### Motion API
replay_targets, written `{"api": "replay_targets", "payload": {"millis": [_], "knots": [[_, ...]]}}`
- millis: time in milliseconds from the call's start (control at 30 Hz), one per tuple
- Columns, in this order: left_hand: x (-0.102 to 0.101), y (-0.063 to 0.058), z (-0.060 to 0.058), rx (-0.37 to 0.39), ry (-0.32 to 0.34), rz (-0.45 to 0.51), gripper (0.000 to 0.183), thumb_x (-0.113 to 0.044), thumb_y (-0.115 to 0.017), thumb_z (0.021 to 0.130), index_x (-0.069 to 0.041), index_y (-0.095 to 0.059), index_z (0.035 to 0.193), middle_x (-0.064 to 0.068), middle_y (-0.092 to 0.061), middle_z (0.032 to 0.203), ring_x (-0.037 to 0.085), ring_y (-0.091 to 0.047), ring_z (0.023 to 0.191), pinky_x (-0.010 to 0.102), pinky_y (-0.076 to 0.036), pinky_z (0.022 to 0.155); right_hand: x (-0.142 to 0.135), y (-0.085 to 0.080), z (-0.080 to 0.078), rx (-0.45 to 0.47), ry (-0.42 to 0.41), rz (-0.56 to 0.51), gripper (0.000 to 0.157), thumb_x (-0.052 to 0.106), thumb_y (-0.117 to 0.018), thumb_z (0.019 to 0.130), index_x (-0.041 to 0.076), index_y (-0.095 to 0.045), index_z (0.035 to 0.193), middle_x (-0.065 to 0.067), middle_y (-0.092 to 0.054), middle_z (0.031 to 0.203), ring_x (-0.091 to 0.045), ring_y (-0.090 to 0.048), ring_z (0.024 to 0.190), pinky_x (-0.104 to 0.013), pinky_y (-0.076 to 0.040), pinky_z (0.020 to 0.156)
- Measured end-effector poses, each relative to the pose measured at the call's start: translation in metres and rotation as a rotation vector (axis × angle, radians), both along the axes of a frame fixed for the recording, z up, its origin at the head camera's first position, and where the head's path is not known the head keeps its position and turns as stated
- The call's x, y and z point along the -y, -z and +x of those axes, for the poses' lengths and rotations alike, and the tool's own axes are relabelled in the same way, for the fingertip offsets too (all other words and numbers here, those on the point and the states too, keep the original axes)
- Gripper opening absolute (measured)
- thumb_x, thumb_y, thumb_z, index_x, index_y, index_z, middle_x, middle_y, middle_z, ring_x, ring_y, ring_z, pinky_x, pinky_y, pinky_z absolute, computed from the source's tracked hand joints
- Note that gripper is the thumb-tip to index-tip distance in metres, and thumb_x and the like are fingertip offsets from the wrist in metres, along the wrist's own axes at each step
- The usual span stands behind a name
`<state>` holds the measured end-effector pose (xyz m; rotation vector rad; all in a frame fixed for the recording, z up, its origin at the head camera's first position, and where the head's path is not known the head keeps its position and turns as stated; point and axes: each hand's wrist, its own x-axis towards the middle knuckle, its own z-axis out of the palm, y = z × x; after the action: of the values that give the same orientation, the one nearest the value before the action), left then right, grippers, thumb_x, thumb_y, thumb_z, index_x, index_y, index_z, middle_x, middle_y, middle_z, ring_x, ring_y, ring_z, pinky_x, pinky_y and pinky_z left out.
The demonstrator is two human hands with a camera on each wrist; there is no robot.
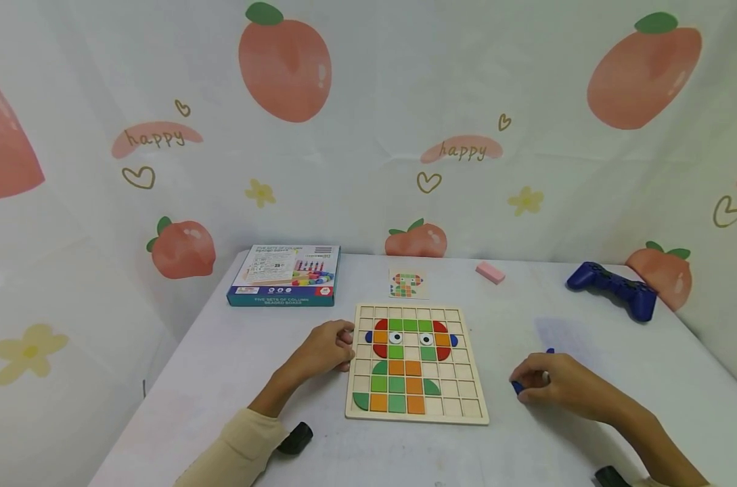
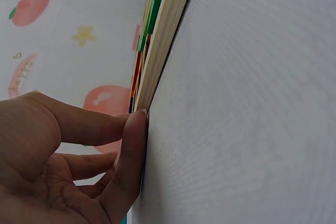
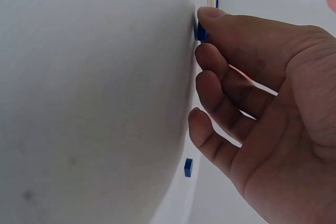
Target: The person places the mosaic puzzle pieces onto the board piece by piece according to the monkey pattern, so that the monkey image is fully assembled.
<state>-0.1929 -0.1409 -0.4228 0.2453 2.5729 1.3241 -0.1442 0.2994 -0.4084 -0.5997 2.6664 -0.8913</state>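
Note:
A square wooden grid board (image 1: pixel 453 411) lies flat on the table, bearing green, orange, red and blue puzzle pieces plus two eye pieces. My left hand (image 1: pixel 321 348) holds the board's left edge, thumb and fingertip meeting at its side in the left wrist view. To the right of the board, close over the table, my right hand (image 1: pixel 560 385) pinches a small blue puzzle piece (image 3: pixel 201 32) between thumb and index finger. Another blue piece (image 3: pixel 188 167) lies on the table beyond that hand, mostly hidden behind it in the head view.
A small pattern card (image 1: pixel 407 284) lies behind the board. At the back left is a flat printed box (image 1: pixel 283 277). A pink block (image 1: pixel 490 272) and a blue game controller (image 1: pixel 612 289) lie at the back right. A fruit-print curtain (image 1: pixel 368 155) hangs behind the table.

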Motion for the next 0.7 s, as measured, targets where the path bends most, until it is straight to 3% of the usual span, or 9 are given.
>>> {"api": "replay_targets", "payload": {"millis": [333,700], "knots": [[0.000,-0.002,0.002,0.005,-0.002,0.007,0.055,-0.002,-0.072,0.092,0.007,-0.057,0.144,0.009,-0.060,0.105,0.019,-0.061,0.089,0.027,-0.062,0.074,0.025,-0.004,-0.008,-0.068,-0.007,-0.019,0.022,0.027,-0.084,0.089,0.015,-0.078,0.107,0.010,-0.065,0.089,-0.002,-0.055,0.082,-0.023,-0.048,0.067],[0.000,-0.003,0.001,0.015,-0.002,0.004,0.054,-0.002,-0.072,0.092,0.006,-0.057,0.144,0.010,-0.061,0.106,0.020,-0.061,0.090,0.026,-0.062,0.073,0.070,-0.010,-0.022,-0.052,-0.053,-0.020,0.023,0.025,-0.083,0.091,0.014,-0.078,0.110,0.009,-0.063,0.089,-0.008,-0.056,0.085,-0.023,-0.049,0.070]]}}
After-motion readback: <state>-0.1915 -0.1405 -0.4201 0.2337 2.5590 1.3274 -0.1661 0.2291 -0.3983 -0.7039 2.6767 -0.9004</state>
